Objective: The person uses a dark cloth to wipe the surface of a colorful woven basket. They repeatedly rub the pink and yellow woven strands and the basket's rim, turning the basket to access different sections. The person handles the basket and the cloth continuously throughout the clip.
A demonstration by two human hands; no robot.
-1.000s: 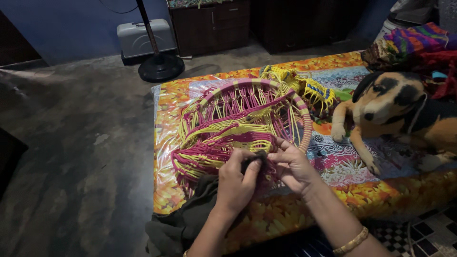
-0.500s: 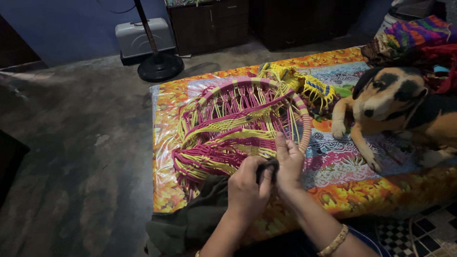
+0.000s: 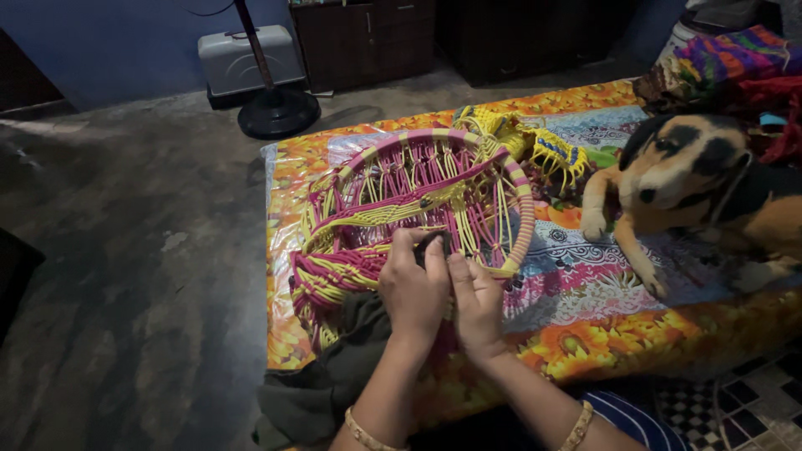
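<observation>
Both hands meeting at near rim of the woven hoop (image 3: pixel 422 196) lying on the bed (image 3: pixel 585 334), left hand (image 3: pixel 413 288) and right hand (image 3: pixel 478 305) pinching a small dark piece among the cords, mid-knotting by my judgement; next pull needing steady tension.

Pink-and-yellow knotted cord hoop (image 3: pixel 418 200) at the fingers; beneath them an orange floral sheet (image 3: pixel 585 342); right, a tan-black dog (image 3: pixel 693 179).
</observation>
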